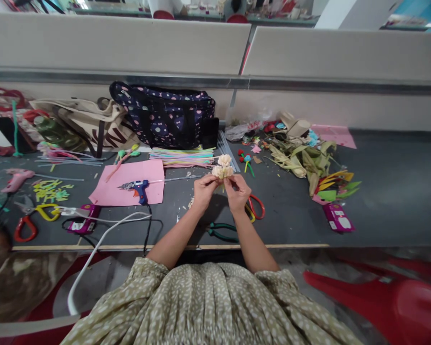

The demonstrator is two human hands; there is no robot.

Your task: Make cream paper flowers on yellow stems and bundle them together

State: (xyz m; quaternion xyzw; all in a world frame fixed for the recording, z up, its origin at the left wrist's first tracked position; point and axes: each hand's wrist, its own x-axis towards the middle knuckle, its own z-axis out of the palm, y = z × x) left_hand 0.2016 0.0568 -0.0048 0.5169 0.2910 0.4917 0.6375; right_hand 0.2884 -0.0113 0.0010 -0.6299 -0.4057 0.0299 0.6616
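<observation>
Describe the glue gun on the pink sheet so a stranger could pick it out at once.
Find the dark table, then the pink sheet lying to the left of the person's left hand. On that sheet lies the blue glue gun, its nozzle pointing left. Its colour sets it apart from the pink glue gun farther left.

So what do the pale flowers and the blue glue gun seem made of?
The pale flowers look matte, maybe paper or dried husk, judging by their ruffled petals. The blue glue gun seems smooth, probably plastic, given its moulded blue body.
</observation>
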